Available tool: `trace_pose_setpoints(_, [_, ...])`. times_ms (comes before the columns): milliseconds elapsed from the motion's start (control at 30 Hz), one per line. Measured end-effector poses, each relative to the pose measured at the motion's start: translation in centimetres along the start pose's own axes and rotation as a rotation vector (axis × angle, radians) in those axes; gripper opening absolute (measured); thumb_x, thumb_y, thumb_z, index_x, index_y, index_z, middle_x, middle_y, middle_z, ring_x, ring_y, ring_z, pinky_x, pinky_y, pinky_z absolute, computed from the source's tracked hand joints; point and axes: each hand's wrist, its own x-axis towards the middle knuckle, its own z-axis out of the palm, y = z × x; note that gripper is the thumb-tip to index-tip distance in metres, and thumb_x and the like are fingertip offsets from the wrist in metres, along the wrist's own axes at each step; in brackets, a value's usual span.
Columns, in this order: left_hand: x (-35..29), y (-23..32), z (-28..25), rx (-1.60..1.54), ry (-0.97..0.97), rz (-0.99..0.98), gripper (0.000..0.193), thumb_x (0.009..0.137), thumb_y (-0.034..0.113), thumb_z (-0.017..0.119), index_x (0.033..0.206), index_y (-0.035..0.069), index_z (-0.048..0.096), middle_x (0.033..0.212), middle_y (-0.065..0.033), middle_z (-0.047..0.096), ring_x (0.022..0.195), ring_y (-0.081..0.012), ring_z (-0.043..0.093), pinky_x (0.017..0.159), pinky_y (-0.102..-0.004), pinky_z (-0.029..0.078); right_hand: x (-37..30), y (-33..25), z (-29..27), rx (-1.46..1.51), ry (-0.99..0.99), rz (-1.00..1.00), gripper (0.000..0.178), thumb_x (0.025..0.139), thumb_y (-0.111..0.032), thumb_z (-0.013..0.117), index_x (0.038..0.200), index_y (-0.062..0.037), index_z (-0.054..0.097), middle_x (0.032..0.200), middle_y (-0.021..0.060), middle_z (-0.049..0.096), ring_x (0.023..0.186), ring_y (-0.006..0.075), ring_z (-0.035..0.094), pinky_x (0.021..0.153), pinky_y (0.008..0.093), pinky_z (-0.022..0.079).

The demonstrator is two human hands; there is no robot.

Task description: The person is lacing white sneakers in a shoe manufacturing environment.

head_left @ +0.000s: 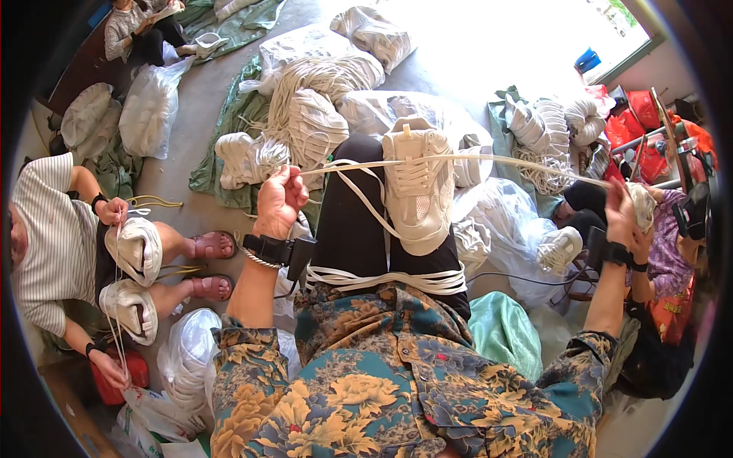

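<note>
Both hands are engaged with a pale cream shoelace [496, 158], stretched across the view in a nearly straight line. The left hand [279, 202] pinches it between thumb and fingertips; the right hand [621, 214], raised well out to the person's right, grasps the other side, its exact finger contact small in the view. Between them, the lace crosses the upper of a cream sneaker [420, 217], which rests on the person's black-trousered legs [343, 229], toe pointing toward the body. Lacing shows in the sneaker's eyelets; a slack loop hangs on its left side. Several spare white laces [385, 280] lie across the thighs, just below the toe. Both wrists carry black straps. Beyond the knees, bundled light-coloured shoes [313, 126] and clear plastic bags [489, 210] cover part of the floor [177, 183]; a pale green sack [505, 332] sits near the right hip. At left, a co-worker in a striped shirt [57, 237] holds thin laces drawn between two hands, with two pale shoes [134, 250] on the legs. At right, a person in a purple patterned top [670, 248] is partly hidden by the wearer's right arm.
</note>
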Motion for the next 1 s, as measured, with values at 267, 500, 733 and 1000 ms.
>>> trace_pose_setpoints(267, [0.6, 3.8, -5.1, -0.025, 0.153, 0.114, 0.018, 0.090, 0.021, 0.049, 0.092, 0.006, 0.059, 0.074, -0.0068, 0.064, 0.059, -0.0182, 0.060, 0.046, -0.0257, 0.040, -7.3, 6.6, -2.2, -0.521, 0.007, -0.122, 0.017, 0.084, -0.011, 0.058, 0.098, -0.0028, 0.061, 0.081, 0.0033, 0.063, 0.066, 0.0121, 0.060, 0.059, 0.0199, 0.050])
trace_pose_setpoints(500, [0.0, 11.0, -18.8, -0.550, 0.228, 0.217, 0.011, 0.087, 0.008, 0.052, 0.090, -0.001, 0.058, 0.078, -0.0075, 0.063, 0.053, -0.0117, 0.053, 0.045, -0.0216, 0.040, -18.3, 17.8, 20.7, -0.578, -0.595, 0.099, 0.013, 0.084, -0.015, 0.058, 0.087, -0.0027, 0.061, 0.070, -0.0004, 0.058, 0.059, 0.0064, 0.054, 0.053, 0.0184, 0.043])
trace_pose_setpoints(733, [-3.7, 12.0, -30.5, -0.517, 0.620, 0.426, 0.013, 0.089, 0.009, 0.049, 0.086, 0.000, 0.058, 0.078, -0.0111, 0.064, 0.060, -0.0189, 0.060, 0.052, -0.0264, 0.052, -20.2, 21.6, 25.4, -0.651, -0.731, 0.122, 0.011, 0.082, -0.008, 0.059, 0.088, 0.0015, 0.061, 0.069, 0.0011, 0.058, 0.058, 0.0058, 0.050, 0.055, 0.0195, 0.042])
trace_pose_setpoints(1000, [-1.7, 3.7, -11.9, 0.092, 0.414, 0.431, 0.023, 0.082, 0.007, 0.056, 0.102, -0.003, 0.056, 0.085, -0.0153, 0.063, 0.065, -0.0207, 0.062, 0.052, -0.0215, 0.050, -20.3, 21.7, 26.0, -0.983, -0.794, -0.167, 0.017, 0.078, -0.013, 0.059, 0.085, 0.0019, 0.064, 0.068, 0.0051, 0.062, 0.061, 0.0098, 0.056, 0.059, 0.0246, 0.047])
